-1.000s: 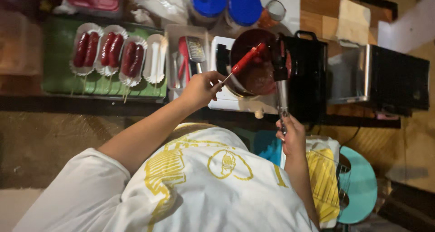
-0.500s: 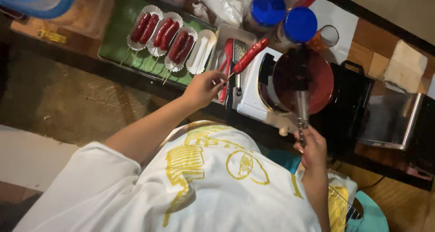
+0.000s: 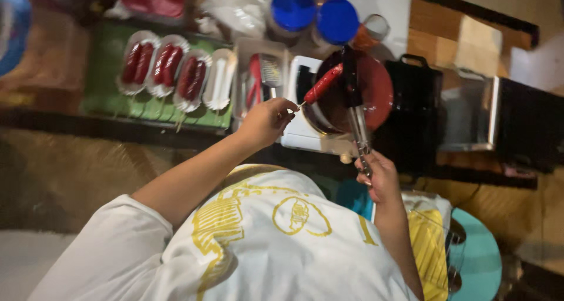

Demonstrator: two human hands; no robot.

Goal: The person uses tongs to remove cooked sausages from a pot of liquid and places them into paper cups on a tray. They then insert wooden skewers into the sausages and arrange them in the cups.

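The left hand (image 3: 265, 122) pinches the stick of a skewered red sausage (image 3: 322, 83), now swung from beside the pan to over its left rim, while the right hand (image 3: 376, 175) is closed on metal tongs (image 3: 354, 110) whose tips now reach into the dark frying pan (image 3: 376, 92). So the sausage hangs right at the pan, which sits on a white stove (image 3: 296, 133) at the counter's front edge. Further left, paper trays of sausages (image 3: 161, 69) lie on a green mat (image 3: 100, 83).
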